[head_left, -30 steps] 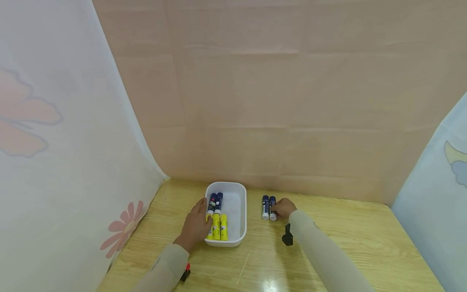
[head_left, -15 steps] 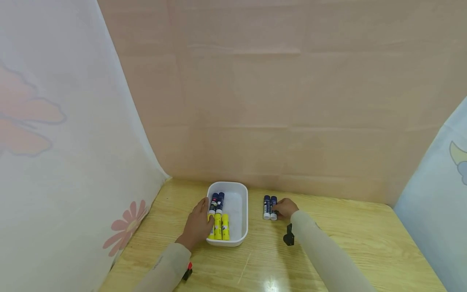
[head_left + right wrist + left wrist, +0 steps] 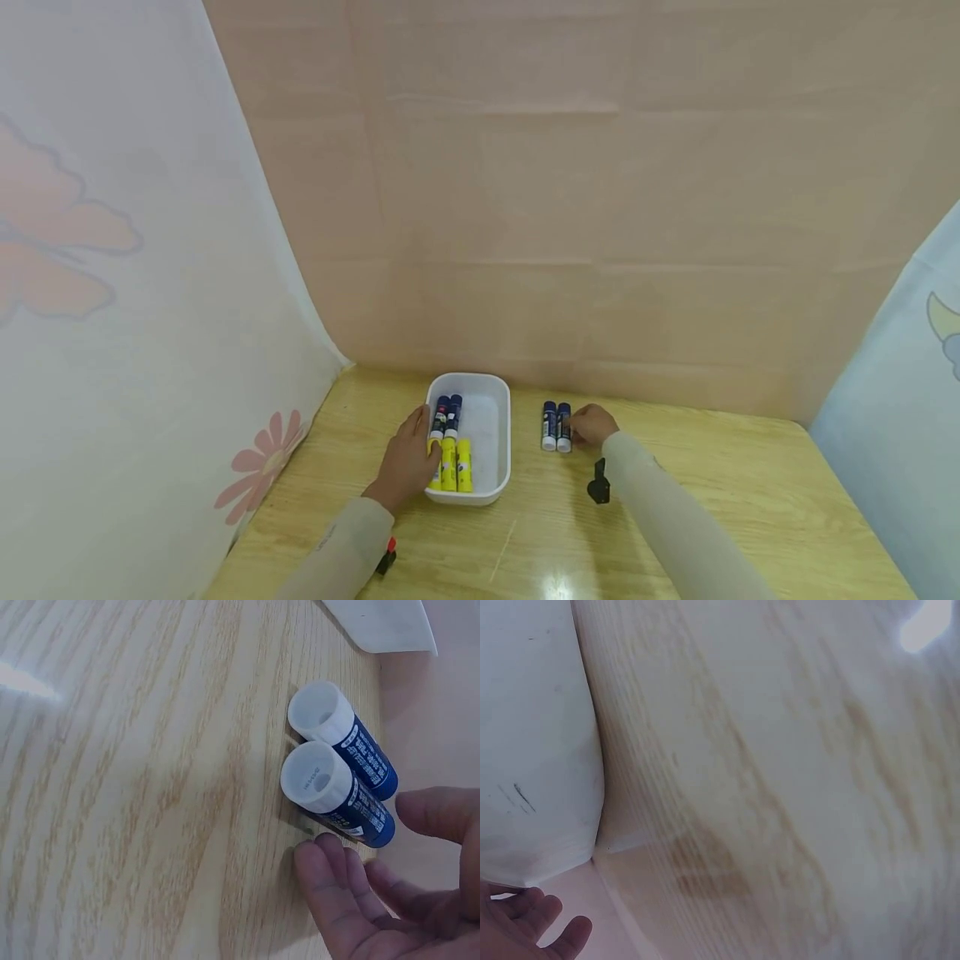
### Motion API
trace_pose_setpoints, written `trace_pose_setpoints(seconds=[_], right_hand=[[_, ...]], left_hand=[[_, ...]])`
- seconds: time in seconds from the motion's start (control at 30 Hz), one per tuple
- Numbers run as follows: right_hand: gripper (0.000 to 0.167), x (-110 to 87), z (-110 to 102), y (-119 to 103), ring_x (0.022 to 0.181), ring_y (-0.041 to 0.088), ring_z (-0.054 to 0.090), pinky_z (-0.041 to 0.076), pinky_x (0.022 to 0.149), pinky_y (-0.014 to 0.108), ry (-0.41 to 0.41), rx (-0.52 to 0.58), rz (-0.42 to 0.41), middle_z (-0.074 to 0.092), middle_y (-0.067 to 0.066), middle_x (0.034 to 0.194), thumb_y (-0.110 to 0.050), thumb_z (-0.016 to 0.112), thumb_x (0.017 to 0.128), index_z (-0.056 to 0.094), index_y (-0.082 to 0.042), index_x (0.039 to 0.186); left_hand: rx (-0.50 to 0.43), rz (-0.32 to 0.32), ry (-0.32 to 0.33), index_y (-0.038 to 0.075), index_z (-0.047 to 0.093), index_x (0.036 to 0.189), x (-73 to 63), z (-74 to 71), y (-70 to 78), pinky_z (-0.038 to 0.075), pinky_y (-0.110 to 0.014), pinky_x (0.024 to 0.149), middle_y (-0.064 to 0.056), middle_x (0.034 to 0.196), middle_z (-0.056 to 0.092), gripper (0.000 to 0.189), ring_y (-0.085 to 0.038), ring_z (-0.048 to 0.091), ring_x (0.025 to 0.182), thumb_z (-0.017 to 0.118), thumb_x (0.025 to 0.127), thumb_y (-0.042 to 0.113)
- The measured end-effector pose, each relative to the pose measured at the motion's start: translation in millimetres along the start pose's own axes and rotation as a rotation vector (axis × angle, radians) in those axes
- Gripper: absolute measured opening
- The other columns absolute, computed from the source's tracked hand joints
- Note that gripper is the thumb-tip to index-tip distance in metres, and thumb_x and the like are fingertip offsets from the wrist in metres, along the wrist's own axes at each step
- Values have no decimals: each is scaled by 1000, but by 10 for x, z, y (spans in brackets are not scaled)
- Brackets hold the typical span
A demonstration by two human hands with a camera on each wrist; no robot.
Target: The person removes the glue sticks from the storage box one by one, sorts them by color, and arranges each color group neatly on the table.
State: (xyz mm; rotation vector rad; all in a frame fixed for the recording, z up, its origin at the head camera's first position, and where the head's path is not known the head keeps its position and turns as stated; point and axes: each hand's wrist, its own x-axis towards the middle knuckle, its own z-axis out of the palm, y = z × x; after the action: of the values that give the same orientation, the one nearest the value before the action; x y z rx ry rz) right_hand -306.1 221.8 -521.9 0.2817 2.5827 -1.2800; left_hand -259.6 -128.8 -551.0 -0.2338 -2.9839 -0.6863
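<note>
A white plastic tray (image 3: 485, 433) stands on the table, with two dark blue glue sticks (image 3: 453, 419) and three yellow glue sticks (image 3: 465, 468) lying in its left part. My left hand (image 3: 407, 462) holds the tray's left side, thumb over the rim and fingers along the outer wall. To the right of the tray, two more blue glue sticks with white ends lie side by side: a left one (image 3: 550, 427) and a right one (image 3: 564, 428). My right hand (image 3: 595, 425) is beside the right one, thumb and fingers spread apart around its dark end in the right wrist view.
The wooden table (image 3: 525, 533) ends at a tan cloth backdrop (image 3: 525, 250). Pale printed cloths hang at the left (image 3: 187, 333) and right sides. In the right wrist view, a corner of the tray (image 3: 390, 622) shows past the glue sticks.
My right hand's fingers overlapped the right blue glue stick and have drawn slightly right, off it. The left hand stays at the tray. The whole head view has shifted a little.
</note>
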Motion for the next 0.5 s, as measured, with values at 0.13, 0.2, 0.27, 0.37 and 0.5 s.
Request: trace_pose_setpoints(seconds=[0.13,0.2,0.27,0.37,0.5], right_hand=[[60,49,-40,21,52,15,53,49,55,29,14,35,17,56,5,64,-24,51,98,32,13,140],[62,69,-48,15,49,13,50,45,53,28,43,33,9,55,4,61,-25,47,99,27,12,144],[59,64,-47,-26,55,16,56,48,56,30,92,51,-10,61,8,72,-24,46,100,28,11,144],[52,33,-34,-161,81,26,65,54,69,37,190,66,-66,64,21,105,-21,45,100,35,9,141],[46,-33,34,-424,104,40,60,54,82,46,210,158,-152,52,29,130,-19,43,101,40,6,140]], left_hand=[[-3,-1,0,5,18,155,16,3,12,32,-55,110,-15,158,24,73,-34,30,140,50,97,34],[-10,-1,-1,5,19,155,15,0,15,32,-55,109,-15,157,25,73,-35,31,140,51,97,34],[-16,-3,-3,6,20,155,10,-2,13,33,-55,109,-15,157,25,73,-35,32,139,52,96,34],[-20,0,-1,7,20,155,0,0,3,33,-54,109,-14,157,26,73,-35,33,139,52,96,33],[-20,4,12,6,20,155,-14,6,-16,34,-54,108,-14,157,26,73,-36,34,138,53,96,33]])
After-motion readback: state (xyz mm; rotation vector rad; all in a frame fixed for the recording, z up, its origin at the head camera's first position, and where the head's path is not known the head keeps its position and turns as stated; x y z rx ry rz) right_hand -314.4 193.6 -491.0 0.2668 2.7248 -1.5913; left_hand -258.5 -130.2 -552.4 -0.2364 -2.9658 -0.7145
